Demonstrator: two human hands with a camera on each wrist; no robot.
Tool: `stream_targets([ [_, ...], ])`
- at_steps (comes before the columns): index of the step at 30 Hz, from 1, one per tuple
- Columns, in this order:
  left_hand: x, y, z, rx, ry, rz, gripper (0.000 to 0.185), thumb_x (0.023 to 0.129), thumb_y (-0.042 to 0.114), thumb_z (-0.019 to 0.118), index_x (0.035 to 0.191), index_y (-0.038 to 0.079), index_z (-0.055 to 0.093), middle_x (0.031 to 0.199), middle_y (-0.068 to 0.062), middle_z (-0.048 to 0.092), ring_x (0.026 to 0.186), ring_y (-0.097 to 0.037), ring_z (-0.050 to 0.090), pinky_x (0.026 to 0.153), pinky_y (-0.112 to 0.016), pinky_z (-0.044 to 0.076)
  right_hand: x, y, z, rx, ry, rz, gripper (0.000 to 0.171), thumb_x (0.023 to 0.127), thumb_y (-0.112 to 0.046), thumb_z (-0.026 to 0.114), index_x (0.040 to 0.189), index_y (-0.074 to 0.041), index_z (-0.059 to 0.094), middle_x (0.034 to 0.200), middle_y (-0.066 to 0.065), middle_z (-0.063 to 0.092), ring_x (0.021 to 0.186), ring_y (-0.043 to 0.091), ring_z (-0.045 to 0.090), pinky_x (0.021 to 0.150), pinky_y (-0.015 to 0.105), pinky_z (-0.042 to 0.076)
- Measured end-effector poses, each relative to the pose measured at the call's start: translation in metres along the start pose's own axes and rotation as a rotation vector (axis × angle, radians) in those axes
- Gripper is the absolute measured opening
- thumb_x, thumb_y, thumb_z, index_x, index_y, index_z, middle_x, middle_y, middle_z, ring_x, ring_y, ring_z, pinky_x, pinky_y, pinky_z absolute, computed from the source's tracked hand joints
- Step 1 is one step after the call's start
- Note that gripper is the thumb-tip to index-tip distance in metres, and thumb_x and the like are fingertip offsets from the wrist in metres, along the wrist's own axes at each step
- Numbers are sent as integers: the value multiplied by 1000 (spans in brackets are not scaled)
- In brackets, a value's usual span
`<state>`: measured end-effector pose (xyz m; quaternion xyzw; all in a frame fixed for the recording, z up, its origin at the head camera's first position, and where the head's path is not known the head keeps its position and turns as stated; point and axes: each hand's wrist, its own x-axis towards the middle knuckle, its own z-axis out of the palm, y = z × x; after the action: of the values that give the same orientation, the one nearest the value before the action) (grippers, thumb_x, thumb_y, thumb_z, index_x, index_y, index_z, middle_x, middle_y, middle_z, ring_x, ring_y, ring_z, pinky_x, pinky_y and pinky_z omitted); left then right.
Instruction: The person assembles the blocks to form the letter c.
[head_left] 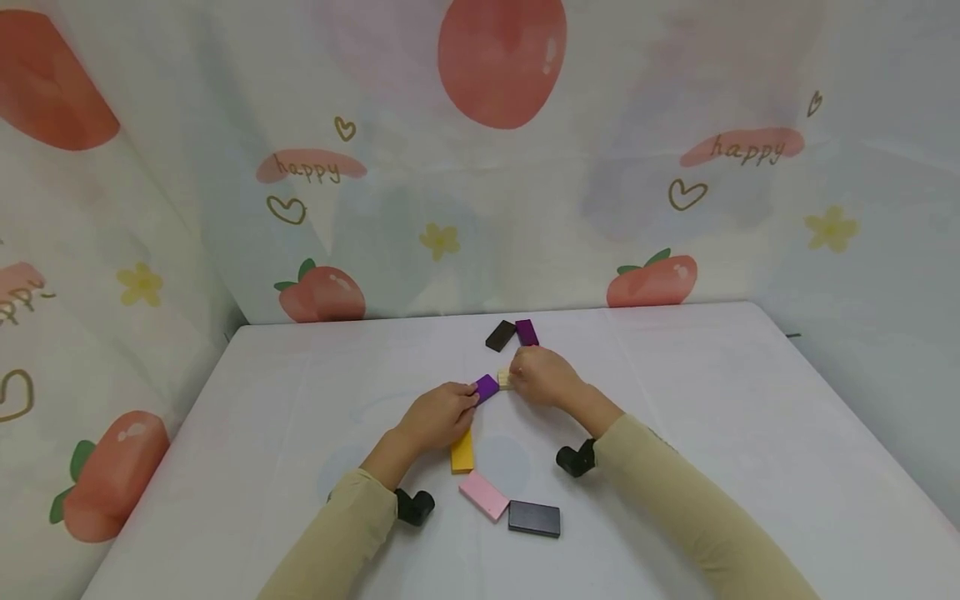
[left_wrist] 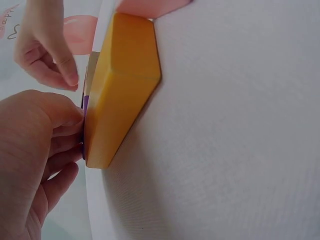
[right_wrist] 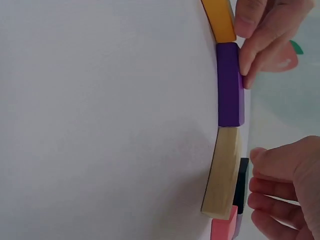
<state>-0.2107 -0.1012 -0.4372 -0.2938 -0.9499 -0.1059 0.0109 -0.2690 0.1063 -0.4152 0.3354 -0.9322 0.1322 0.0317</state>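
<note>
My left hand (head_left: 438, 412) pinches the edge of a purple block (head_left: 487, 387) with curled fingertips (right_wrist: 245, 65). That purple block (right_wrist: 230, 85) lies flat in a curved row between a yellow block (head_left: 462, 452) and a beige block (right_wrist: 223, 170). My right hand (head_left: 543, 375) is over the beige block (head_left: 504, 379) with its fingers curled. In the right wrist view a narrow gap shows between the thumb (right_wrist: 257, 152) and the block. The yellow block (left_wrist: 122, 90) fills the left wrist view, with my left hand (left_wrist: 35, 145) beside it.
A pink block (head_left: 483, 495) and a black block (head_left: 534, 518) continue the row toward me. Another black block (head_left: 500, 335) and a purple block (head_left: 527, 332) lie beyond my hands. A white cloth covers the table (head_left: 712, 400). Printed fabric walls stand behind and at both sides.
</note>
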Motion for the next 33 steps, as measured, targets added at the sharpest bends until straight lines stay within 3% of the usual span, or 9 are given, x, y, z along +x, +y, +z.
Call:
stream_targets([
  [3, 0, -1, -1, 3, -3, 9, 33, 91, 20, 57, 120, 5, 61, 124, -6, 57, 114, -20, 52, 95, -32, 41, 7, 5, -4, 15, 40, 54, 16, 83, -12, 66, 92, 1, 69, 90, 9, 64, 87, 25, 60, 80, 37, 48],
  [7, 1, 0, 2, 8, -7, 12, 32, 91, 21, 57, 119, 4, 62, 124, -6, 57, 114, -20, 52, 94, -31, 41, 13, 15, -7, 31, 62, 116, 14, 82, -8, 66, 93, 1, 69, 88, 9, 63, 83, 24, 59, 78, 37, 49],
  [13, 0, -1, 1, 6, 6, 10, 32, 91, 20, 57, 118, 4, 63, 123, -5, 58, 114, -20, 52, 93, -31, 42, 28, 24, -9, 25, 47, 97, 4, 80, -4, 64, 81, -1, 66, 73, 6, 53, 70, 20, 48, 65, 33, 44],
  [16, -1, -1, 0, 9, 6, 4, 32, 91, 21, 57, 118, 5, 62, 124, -5, 57, 114, -19, 52, 94, -31, 41, 35, 25, -9, 27, 19, 115, 7, 80, -4, 63, 86, -2, 67, 73, 5, 51, 70, 20, 46, 64, 33, 42],
  [18, -1, -1, -1, 13, 8, 6, 32, 91, 21, 57, 118, 5, 62, 124, -5, 57, 114, -19, 52, 94, -30, 41, 39, 25, -8, 28, -2, 116, 12, 81, -3, 63, 91, -1, 68, 77, 7, 55, 72, 21, 49, 67, 34, 44],
  [24, -3, -1, -2, 15, 12, 18, 32, 91, 20, 57, 118, 4, 63, 123, -6, 57, 114, -19, 52, 94, -31, 41, 47, 20, 0, 47, -29, 113, 25, 82, -2, 61, 105, 4, 66, 103, 16, 63, 98, 29, 57, 88, 40, 44],
  [33, -1, -2, -3, 19, 6, 34, 32, 91, 19, 56, 118, 4, 63, 123, -6, 57, 114, -19, 52, 95, -30, 41, 53, 13, 5, 19, -43, 119, 30, 83, 2, 53, 111, 2, 64, 111, 17, 61, 106, 29, 55, 92, 40, 43],
])
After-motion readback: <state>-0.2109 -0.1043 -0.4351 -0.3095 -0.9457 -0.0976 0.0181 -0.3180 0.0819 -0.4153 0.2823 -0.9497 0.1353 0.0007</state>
